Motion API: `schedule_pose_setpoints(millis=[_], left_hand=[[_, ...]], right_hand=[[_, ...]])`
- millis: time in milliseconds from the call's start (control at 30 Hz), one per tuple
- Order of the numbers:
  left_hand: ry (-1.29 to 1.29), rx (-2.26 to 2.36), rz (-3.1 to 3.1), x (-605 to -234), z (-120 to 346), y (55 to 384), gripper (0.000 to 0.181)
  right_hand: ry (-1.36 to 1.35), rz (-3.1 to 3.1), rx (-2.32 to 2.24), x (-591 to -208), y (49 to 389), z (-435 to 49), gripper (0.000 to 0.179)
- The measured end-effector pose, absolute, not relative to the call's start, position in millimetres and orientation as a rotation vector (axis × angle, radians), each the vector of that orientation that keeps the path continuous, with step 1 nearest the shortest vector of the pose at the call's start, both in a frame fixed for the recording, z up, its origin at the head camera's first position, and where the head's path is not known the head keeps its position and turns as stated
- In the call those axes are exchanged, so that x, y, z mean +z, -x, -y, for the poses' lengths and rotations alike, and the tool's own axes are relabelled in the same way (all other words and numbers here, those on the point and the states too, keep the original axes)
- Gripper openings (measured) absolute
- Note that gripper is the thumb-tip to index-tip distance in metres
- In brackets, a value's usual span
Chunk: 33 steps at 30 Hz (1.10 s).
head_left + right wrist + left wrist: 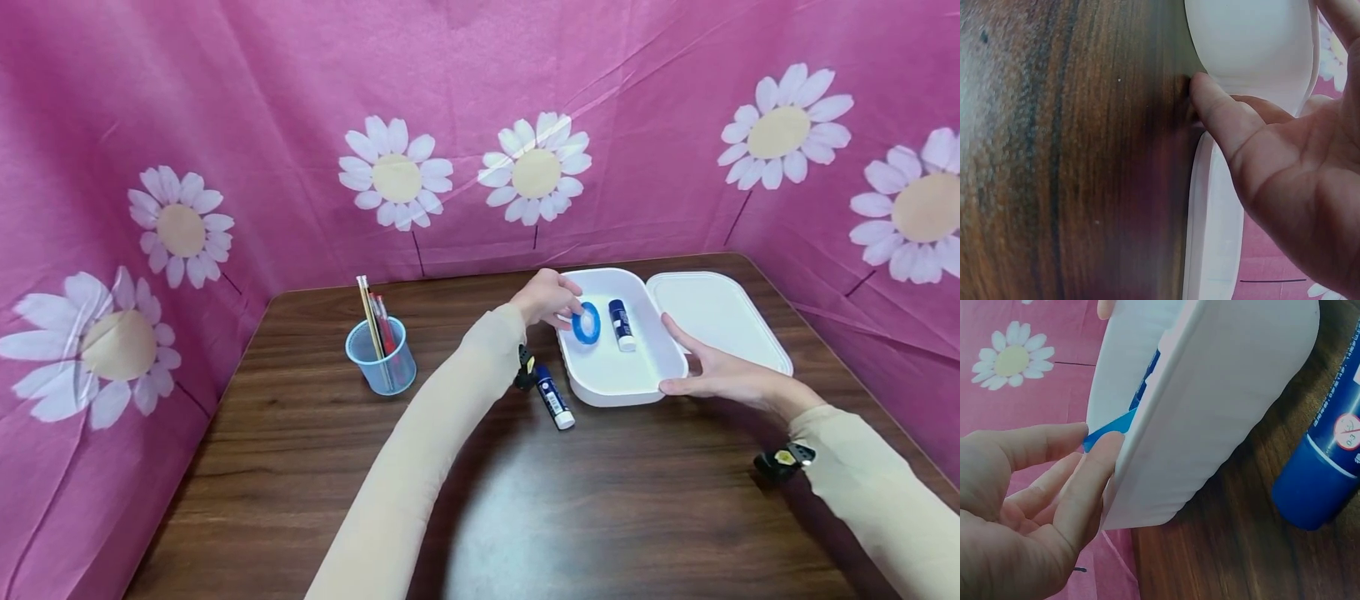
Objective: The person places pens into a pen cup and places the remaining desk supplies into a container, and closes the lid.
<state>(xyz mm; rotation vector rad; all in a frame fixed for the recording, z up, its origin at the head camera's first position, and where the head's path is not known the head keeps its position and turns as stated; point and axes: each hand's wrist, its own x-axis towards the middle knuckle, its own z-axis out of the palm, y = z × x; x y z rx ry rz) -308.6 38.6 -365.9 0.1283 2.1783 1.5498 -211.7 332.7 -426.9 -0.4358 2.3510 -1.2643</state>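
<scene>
In the head view a white plastic box (618, 373) stands uncovered on the table. My left hand (547, 297) reaches over its left rim and pinches a blue ring-shaped roll of tape (587, 336) with a pale middle. The left wrist view shows the tape's blue edge (1110, 430) between thumb and finger, partly hidden by the box wall. A dark blue glue stick (622, 325) with a white end lies inside the box. My right hand (720, 375) touches the box's right side, thumb and fingers extended. A second glue stick (555, 398) lies outside, by the left wrist.
A white lid (723, 321) lies flat to the right of the box. At the left stands a light blue mesh cup (393, 371) with brushes and pencil-like sticks. A pink flowered cloth (465, 75) hangs behind the brown wooden table (600, 500).
</scene>
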Motion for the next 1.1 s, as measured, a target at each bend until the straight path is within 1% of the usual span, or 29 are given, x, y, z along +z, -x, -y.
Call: schedule_pose_setpoints(millis=[300, 533, 767, 1100], left_hand=[[-0.12, 1.491, -2.271, -365, -52, 304, 0.031], [-0.154, 1.359, -2.37, -364, -57, 305, 0.036], [-0.165, 1.238, -2.429, -366, -59, 306, 0.036], [-0.167, 1.213, -2.374, -370, -64, 313, 0.027]], right_hand=[[0.426, -2.348, -1.264, -427, 211, -334, 0.112], [0.423, -2.358, -1.253, -425, 210, -332, 0.112], [0.418, -2.342, -1.267, -429, 212, -330, 0.112], [0.433, -2.351, -1.273, -427, 212, -331, 0.112]])
